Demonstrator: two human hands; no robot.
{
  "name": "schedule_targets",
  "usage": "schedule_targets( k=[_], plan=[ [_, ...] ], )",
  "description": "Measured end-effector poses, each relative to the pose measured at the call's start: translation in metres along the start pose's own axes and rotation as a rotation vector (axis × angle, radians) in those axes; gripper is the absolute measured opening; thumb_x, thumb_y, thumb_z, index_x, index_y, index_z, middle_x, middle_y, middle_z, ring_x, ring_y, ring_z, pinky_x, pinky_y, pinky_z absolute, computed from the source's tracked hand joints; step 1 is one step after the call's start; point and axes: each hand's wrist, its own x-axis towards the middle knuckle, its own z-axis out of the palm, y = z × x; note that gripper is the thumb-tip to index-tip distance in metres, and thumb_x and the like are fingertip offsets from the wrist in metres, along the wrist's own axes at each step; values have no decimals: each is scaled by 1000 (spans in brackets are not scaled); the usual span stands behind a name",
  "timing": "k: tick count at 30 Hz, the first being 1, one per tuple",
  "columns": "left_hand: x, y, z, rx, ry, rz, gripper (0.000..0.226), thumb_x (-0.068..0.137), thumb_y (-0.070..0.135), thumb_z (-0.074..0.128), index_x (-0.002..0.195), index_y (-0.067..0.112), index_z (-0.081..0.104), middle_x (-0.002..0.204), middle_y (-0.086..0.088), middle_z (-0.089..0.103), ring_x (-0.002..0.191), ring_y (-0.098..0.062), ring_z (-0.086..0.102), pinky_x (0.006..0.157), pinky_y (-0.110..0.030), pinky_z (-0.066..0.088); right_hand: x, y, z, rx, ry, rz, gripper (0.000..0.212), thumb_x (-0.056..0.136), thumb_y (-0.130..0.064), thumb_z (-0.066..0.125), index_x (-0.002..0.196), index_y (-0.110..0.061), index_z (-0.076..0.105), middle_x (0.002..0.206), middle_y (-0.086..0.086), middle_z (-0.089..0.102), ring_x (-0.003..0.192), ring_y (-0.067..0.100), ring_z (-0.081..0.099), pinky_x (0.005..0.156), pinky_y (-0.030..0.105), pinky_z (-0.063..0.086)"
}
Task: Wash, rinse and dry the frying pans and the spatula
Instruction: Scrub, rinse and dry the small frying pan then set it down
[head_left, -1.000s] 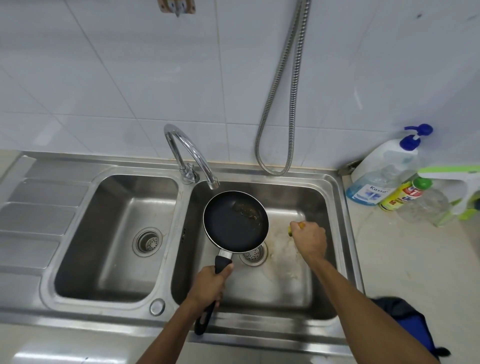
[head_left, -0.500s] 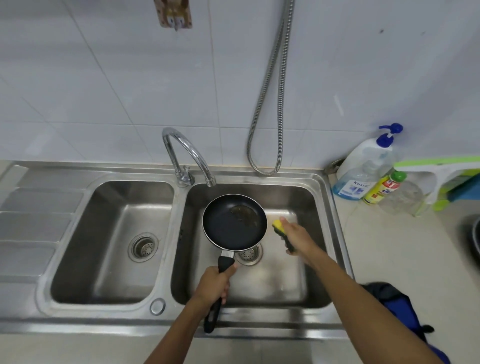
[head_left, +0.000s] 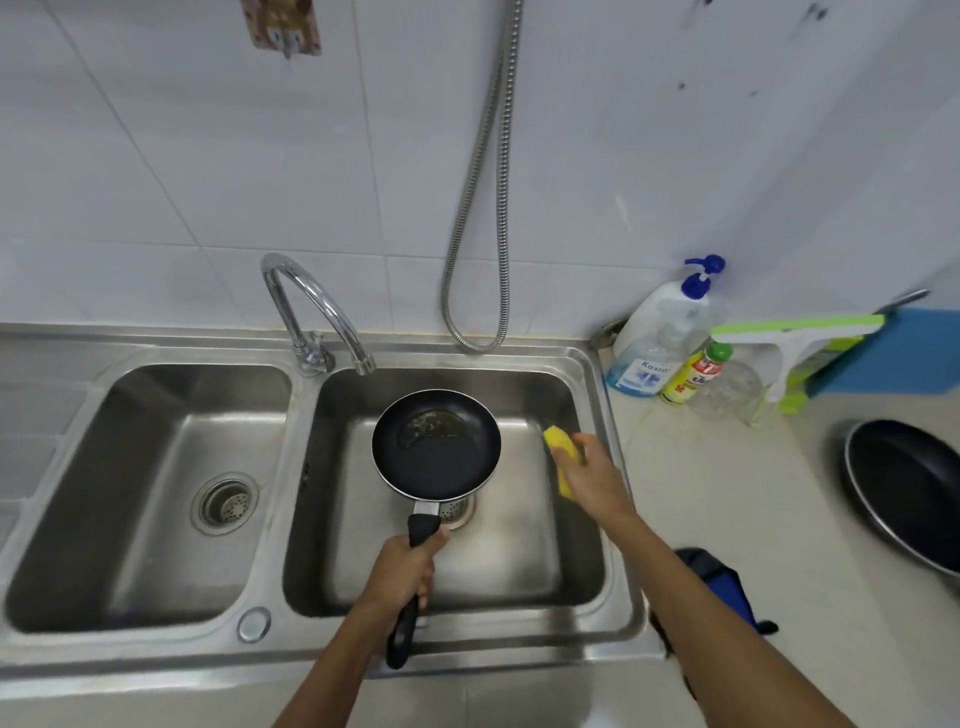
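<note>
Clamped around the black handle, my left hand (head_left: 402, 571) holds the small black non-stick frying pan (head_left: 436, 441) level over the right stainless steel sink basin (head_left: 582, 571), while my right hand (head_left: 592, 475) grips a yellow sponge (head_left: 562, 457) just beside its rim.

Left basin (head_left: 156, 493) open; tap (head_left: 311, 306) overhead.
</note>
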Motion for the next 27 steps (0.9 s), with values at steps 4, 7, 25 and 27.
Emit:
schedule_targets(
  k=[4,7,25,27],
  plan=[
    [1,1,18,-7,35,-18,53,96,32,68,55,15,39,44,-2,34,35,-17,32,38,-23,31,21,21,-34,-445,273,-50,53,95,-58,52,133,-22,42,119,15,56,109,37,57,83,44,48],
    [4,4,29,-5,60,-33,54,96,33,69,54,16,39,45,-2,34,37,-16,32,39,-23,31,44,31,-50,-537,376,-32,53,95,-56,50,132,-19,42,120,20,54,110,39,53,81,46,49],
    [3,19,75,-71,102,-68,48,99,22,63,57,13,42,43,-2,34,36,-15,34,39,-22,33,96,51,-59,-641,570,-143,69,89,-63,57,129,-9,45,119,27,53,100,41,52,78,47,44],
    [2,24,80,-107,101,-63,49,100,25,63,57,12,43,44,-4,36,36,-16,36,40,-24,35,75,37,-50,-611,609,-290,67,91,-60,56,132,-7,47,127,25,52,106,41,51,82,49,45]
  ],
)
